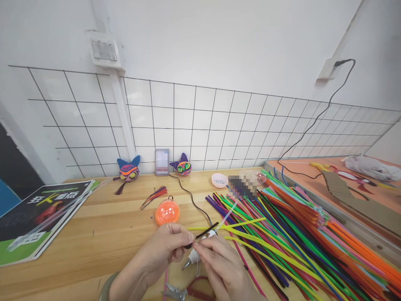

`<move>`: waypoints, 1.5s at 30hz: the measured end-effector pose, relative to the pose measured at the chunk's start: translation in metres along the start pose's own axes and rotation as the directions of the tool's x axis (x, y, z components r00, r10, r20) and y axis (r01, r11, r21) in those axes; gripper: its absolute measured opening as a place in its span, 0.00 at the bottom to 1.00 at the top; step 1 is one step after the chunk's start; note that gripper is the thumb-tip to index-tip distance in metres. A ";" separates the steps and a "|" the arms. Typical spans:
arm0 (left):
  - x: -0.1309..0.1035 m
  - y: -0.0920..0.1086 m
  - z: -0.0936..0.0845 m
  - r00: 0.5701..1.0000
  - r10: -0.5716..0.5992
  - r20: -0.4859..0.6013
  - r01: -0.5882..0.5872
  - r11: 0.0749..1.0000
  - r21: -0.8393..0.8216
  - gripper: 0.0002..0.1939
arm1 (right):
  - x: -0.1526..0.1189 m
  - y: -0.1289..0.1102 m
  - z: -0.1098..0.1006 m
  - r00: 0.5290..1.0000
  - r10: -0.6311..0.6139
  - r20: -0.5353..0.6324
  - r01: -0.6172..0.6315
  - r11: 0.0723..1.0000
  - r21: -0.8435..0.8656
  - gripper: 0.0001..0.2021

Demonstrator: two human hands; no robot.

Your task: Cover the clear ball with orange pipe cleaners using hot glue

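Observation:
My left hand (pixel 156 251) pinches a short black pipe cleaner (pixel 207 230) between thumb and fingers. My right hand (pixel 224 265) grips the same piece close by, with the fingertips of both hands almost meeting. One black end sticks out up and to the right. Beneath the hands lies a white glue gun (pixel 194 256), its metal tip toward the lower left and partly covered. Nearer to me are red-handled cutting pliers (pixel 176 292), half hidden by my right hand. Just beyond my left hand sits a shiny orange ball (pixel 167 212) with a small black loop on top.
Many coloured pipe cleaners (pixel 269 246) spread over the right. Two cat-like figures (pixel 128 170) and a phone (pixel 162 162) stand by the wall grid. A pink bowl (pixel 219 180) holds small pale pieces. Magazines (pixel 46 213) lie left; a black cord (pixel 194 200) crosses the table.

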State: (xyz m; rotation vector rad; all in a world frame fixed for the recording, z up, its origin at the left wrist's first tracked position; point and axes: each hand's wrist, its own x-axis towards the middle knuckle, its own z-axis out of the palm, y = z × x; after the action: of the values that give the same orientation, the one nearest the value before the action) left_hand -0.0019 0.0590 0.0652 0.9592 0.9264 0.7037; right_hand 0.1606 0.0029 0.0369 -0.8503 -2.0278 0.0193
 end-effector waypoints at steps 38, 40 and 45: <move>0.000 0.000 -0.003 0.997 0.030 0.078 -0.028 0.999 -0.024 0.15 | 0.003 -0.005 -0.002 0.986 0.131 -0.105 -0.106 0.970 0.218 0.11; -0.001 0.001 -0.003 0.997 0.029 0.075 -0.028 0.999 -0.023 0.15 | 0.003 -0.005 -0.002 0.984 0.138 -0.110 -0.112 0.971 0.213 0.11; 0.000 0.001 -0.004 0.997 0.034 0.076 -0.033 0.999 -0.017 0.15 | 0.004 -0.005 -0.002 0.974 0.217 -0.065 -0.194 0.948 0.251 0.11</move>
State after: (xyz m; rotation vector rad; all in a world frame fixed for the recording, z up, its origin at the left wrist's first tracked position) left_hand -0.0058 0.0613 0.0648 0.9835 0.8388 0.6975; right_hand 0.1578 0.0008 0.0421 -0.8843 -1.7983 0.3342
